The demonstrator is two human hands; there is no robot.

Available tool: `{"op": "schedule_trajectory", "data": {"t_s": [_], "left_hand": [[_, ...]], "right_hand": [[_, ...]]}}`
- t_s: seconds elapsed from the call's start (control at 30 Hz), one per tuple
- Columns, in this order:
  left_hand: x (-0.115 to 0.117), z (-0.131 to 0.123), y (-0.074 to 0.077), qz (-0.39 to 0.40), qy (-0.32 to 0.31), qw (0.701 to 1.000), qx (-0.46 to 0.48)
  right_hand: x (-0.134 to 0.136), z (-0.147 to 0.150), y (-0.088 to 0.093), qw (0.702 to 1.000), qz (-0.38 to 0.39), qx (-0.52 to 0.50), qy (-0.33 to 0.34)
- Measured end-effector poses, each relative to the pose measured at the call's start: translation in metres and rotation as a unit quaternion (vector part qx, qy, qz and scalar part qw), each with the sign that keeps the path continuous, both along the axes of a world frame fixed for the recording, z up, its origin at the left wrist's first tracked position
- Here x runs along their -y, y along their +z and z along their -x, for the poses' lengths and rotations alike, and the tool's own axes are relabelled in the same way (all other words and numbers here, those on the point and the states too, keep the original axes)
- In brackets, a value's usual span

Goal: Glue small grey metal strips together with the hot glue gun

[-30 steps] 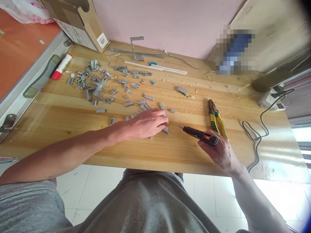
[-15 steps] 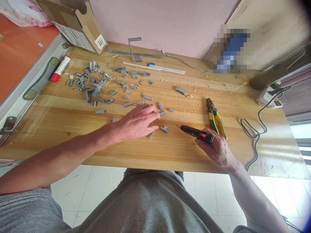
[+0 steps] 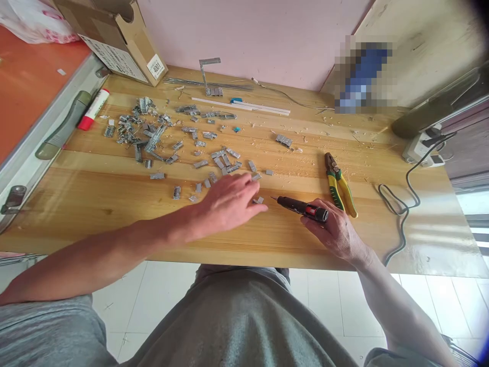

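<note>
At the left of the pale wooden table (image 3: 126,199), its surface banded with smooth grain, a white cylindrical marker with a red end (image 3: 96,105) lies slantwise, the red end toward the near left. To its right sits a jumbled heap of crumpled, metallic-looking grey scraps (image 3: 128,130), then flat grey rectangular pieces (image 3: 200,164) scattered at various angles.

The left hand (image 3: 233,201), slightly blurred, is over the near middle of the table, fingers bent and reaching rightward. Its grip is open — the thumb stands apart from the fingers. A small grey ridged piece (image 3: 259,200) lies just beside the thumb, partly hidden; whether they touch I cannot tell.

Right of that is a slim black pen-shaped tool (image 3: 296,206) with a red patch and a thin tapered tip. Its long axis runs nearly sideways, the tip pointing left and slightly away from the person, toward the ridged piece. The right hand (image 3: 336,232) has its grip closed around the thicker rear end.

Farther right, dark-headed metal pliers with green-and-yellow handles (image 3: 341,191) lie head away from the person, handles spread.
</note>
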State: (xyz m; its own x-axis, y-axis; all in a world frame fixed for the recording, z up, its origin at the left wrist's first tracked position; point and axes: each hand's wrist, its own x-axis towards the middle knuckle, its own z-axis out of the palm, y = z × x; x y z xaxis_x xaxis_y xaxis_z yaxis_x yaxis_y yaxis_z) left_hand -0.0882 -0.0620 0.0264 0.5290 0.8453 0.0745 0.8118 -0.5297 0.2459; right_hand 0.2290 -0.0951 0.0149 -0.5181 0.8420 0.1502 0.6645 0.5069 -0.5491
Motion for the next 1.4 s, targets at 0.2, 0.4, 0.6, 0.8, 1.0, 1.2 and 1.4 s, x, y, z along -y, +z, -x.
{"op": "schedule_trajectory", "data": {"t_s": [0.2,0.4,0.6,0.8,1.0,1.2,1.4], "left_hand": [[0.008,-0.023,-0.005,0.062,0.011,0.997,-0.051],[0.014,0.011,-0.013,0.051,-0.031,0.998,0.013],[0.016,0.018,-0.018,0.036,-0.038,0.995,0.09],[0.007,0.019,-0.023,0.052,-0.048,0.983,0.169],[0.005,0.032,-0.027,0.076,-0.062,0.981,0.17],[0.003,0.035,-0.026,0.093,-0.088,0.974,0.185],[-0.001,0.035,-0.031,0.087,-0.074,0.971,0.21]], "right_hand": [[0.005,-0.002,0.004,1.0,-0.003,0.005,-0.016],[0.008,-0.006,0.003,1.0,-0.008,0.001,-0.017],[0.007,-0.004,0.001,1.0,-0.011,0.0,-0.014],[0.009,0.002,0.001,1.0,-0.019,-0.006,0.001],[0.014,0.013,-0.011,0.997,-0.056,-0.017,0.048],[0.013,0.023,-0.017,0.994,-0.067,-0.009,0.08],[0.01,0.03,-0.014,0.993,-0.079,0.004,0.092]]}}
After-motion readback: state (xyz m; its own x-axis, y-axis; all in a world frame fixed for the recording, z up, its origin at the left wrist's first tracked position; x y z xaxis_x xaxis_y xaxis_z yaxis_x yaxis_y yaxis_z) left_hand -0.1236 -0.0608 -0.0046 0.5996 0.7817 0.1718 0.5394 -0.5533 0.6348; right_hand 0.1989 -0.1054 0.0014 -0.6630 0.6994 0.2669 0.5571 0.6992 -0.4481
